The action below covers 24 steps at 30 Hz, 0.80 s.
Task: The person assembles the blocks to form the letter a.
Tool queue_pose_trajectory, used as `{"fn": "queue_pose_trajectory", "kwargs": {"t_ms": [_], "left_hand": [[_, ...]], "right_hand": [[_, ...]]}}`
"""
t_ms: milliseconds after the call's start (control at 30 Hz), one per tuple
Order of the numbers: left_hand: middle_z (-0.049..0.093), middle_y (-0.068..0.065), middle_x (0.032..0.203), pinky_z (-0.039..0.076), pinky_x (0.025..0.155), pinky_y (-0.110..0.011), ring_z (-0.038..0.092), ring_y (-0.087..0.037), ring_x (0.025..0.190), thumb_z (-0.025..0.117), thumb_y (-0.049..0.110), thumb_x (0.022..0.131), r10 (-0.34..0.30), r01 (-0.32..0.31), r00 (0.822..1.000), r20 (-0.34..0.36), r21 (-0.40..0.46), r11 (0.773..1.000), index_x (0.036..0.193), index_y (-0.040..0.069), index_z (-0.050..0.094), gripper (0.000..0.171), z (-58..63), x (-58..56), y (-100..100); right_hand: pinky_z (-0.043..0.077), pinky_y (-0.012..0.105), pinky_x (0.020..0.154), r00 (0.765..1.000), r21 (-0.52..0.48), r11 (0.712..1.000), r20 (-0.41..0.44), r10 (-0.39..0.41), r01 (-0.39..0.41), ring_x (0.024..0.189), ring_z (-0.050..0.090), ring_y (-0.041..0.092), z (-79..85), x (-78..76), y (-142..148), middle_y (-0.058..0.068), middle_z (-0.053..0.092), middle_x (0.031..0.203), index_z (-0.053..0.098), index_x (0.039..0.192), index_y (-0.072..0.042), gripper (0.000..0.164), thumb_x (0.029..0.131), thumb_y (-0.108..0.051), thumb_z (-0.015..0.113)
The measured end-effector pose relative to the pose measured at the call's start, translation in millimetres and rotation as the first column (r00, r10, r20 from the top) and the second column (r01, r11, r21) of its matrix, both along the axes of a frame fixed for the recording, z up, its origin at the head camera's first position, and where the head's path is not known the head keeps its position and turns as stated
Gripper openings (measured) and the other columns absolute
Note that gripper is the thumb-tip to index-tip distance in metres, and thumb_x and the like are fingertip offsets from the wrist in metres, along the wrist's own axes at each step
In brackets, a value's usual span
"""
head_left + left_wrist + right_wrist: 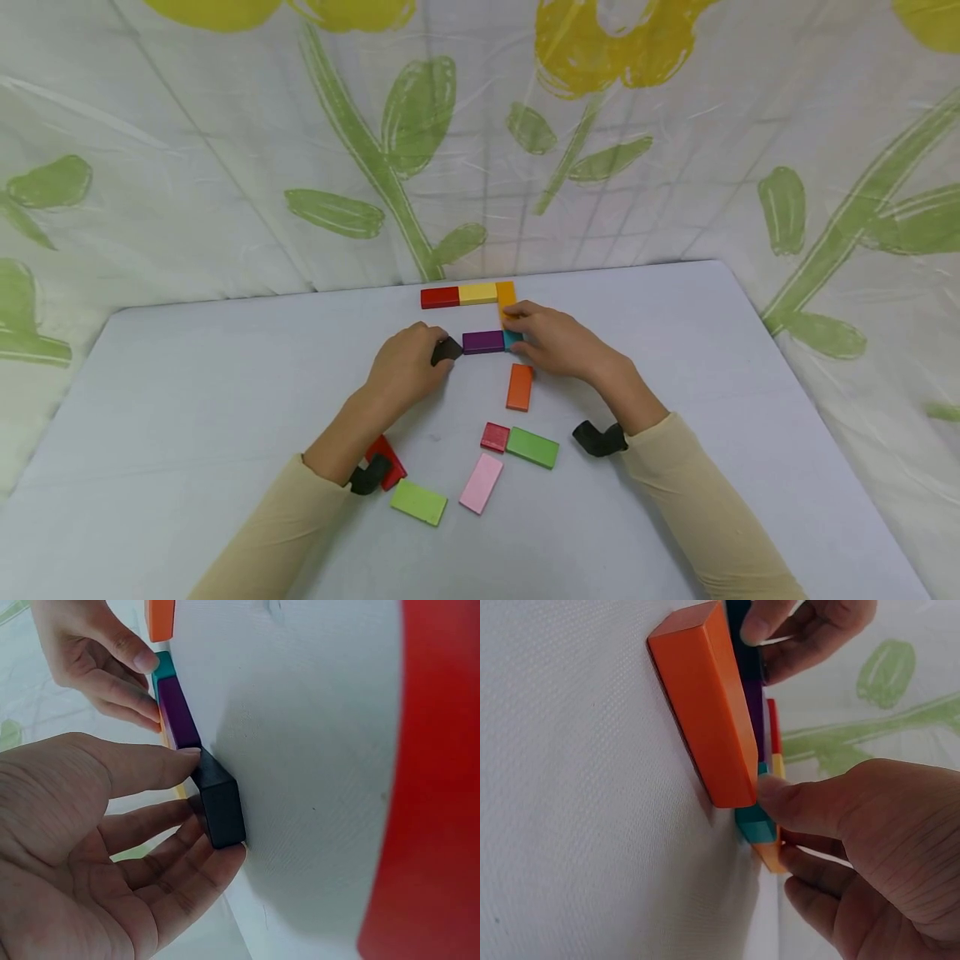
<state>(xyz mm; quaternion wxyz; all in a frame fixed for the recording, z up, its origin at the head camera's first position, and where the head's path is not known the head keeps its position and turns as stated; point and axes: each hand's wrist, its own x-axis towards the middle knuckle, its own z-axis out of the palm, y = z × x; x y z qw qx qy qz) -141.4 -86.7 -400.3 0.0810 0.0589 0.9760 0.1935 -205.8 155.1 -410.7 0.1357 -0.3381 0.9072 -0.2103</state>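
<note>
My left hand pinches a black block between thumb and fingers, at the left end of a purple block. The purple block lies flat, its other end against a small teal block. My right hand holds the teal block, thumb on its near side and fingers behind it, partly covering it in the head view. Just beyond, an amber block stands lengthwise away from me, its near end partly behind the right fingers. Nearer to me than the teal block lies an orange block.
A red block and a yellow block line up with the amber one at the table's back edge. Nearer lie a small red block, a green block, a pink block, a lime block and another red block.
</note>
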Motion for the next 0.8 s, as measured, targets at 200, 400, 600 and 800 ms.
{"fn": "queue_pose_trajectory", "kwargs": {"t_ms": [200,400,600,800], "left_hand": [[0.072,-0.020,0.127,0.061,0.097,-0.047,0.067,-0.032,0.108,0.071,0.026,0.100,0.006,-0.006,1.000,0.016,0.005,1.000,0.136,0.000,0.068,0.045,-0.7,0.6,-2],[0.072,-0.020,0.129,0.061,0.100,-0.049,0.069,-0.033,0.112,0.069,0.030,0.101,0.006,-0.006,1.000,-0.007,-0.011,1.000,0.139,0.001,0.066,0.048,0.1,6.0,-9],[0.070,-0.021,0.134,0.060,0.102,-0.053,0.069,-0.036,0.120,0.069,0.030,0.102,0.026,-0.026,1.000,0.000,-0.016,1.000,0.141,0.000,0.064,0.050,6.7,14.2,-18],[0.068,-0.021,0.138,0.060,0.102,-0.057,0.068,-0.039,0.123,0.067,0.030,0.102,0.082,-0.082,0.997,-0.011,0.046,0.996,0.143,0.000,0.064,0.050,14.2,25.1,-35]], "right_hand": [[0.045,0.050,0.123,1.000,0.013,1.000,-0.002,0.003,-0.003,0.150,0.051,0.036,-0.4,-0.2,0,0.015,0.052,0.161,0.059,0.148,-0.001,0.049,0.103,-0.019,0.070],[0.045,0.051,0.123,1.000,0.000,1.000,-0.008,0.013,-0.013,0.149,0.052,0.036,-1.7,-2.1,0,0.016,0.053,0.161,0.059,0.147,-0.001,0.049,0.103,-0.019,0.070],[0.047,0.050,0.122,1.000,-0.003,1.000,-0.007,0.007,-0.007,0.148,0.053,0.036,-3.3,-2.8,0,0.016,0.053,0.160,0.060,0.147,-0.001,0.049,0.103,-0.019,0.070],[0.045,0.051,0.123,1.000,-0.004,1.000,-0.002,0.005,-0.005,0.149,0.052,0.036,-3.8,-1.8,2,0.015,0.052,0.161,0.060,0.148,-0.002,0.049,0.103,-0.019,0.070]]}}
